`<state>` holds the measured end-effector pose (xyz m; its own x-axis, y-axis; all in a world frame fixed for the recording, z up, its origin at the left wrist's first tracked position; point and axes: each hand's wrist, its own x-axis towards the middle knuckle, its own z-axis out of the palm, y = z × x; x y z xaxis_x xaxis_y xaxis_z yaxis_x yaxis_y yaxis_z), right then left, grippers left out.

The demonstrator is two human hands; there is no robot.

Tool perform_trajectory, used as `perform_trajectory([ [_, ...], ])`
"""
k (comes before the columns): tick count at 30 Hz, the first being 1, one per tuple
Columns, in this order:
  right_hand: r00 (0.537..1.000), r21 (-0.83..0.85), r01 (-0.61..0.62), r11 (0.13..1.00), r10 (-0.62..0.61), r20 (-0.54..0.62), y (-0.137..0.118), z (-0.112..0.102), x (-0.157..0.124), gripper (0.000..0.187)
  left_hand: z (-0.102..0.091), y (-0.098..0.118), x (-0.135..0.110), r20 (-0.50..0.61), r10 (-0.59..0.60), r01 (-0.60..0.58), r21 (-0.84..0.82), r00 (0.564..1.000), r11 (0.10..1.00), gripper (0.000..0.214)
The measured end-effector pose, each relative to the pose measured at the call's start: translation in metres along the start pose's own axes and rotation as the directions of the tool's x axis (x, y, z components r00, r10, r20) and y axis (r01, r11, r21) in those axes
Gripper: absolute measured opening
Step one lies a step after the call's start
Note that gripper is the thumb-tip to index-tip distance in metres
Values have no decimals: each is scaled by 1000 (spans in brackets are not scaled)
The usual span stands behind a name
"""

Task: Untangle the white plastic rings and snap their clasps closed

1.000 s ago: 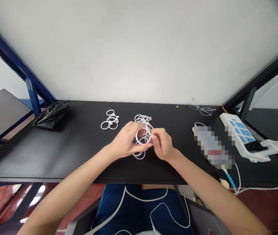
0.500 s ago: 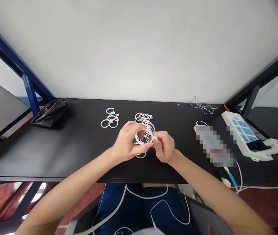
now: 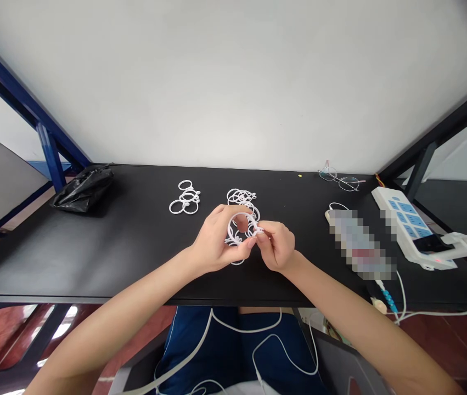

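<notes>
Over the middle of the black table (image 3: 113, 252), my left hand (image 3: 215, 237) curls its fingers round a white plastic ring (image 3: 239, 223), held upright. My right hand (image 3: 277, 244) pinches that same ring at its right side, where a small clasp sits. Several more white rings (image 3: 242, 198) lie in a heap just behind my hands, and one shows under them. A smaller cluster of white rings (image 3: 184, 199) lies further left.
A crumpled black plastic bag (image 3: 82, 189) sits at the back left. Glasses (image 3: 339, 180) lie at the back right, near a white and blue power strip (image 3: 411, 227) with cables. White cords (image 3: 237, 340) hang over my lap below the table's front edge.
My hands have stayed in place. The ring has been turned a little between my fingers, and my right thumb and finger have shifted along its right side.
</notes>
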<state>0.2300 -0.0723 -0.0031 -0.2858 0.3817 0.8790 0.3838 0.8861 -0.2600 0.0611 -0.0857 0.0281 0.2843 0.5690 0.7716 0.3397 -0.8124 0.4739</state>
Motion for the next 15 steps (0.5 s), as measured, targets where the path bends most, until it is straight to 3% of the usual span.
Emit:
perform_trajectory([
  [7, 1000, -27, 24, 999, -24, 5, 0, -2, 2, 13, -1, 1, 1, -11, 57, -57, -25, 998, 998, 32],
  [15, 1000, 36, 7, 999, -8, 21, 2, 0, 0, 11, -6, -2, 3, 15, 37, -36, -43, 999, 998, 28],
])
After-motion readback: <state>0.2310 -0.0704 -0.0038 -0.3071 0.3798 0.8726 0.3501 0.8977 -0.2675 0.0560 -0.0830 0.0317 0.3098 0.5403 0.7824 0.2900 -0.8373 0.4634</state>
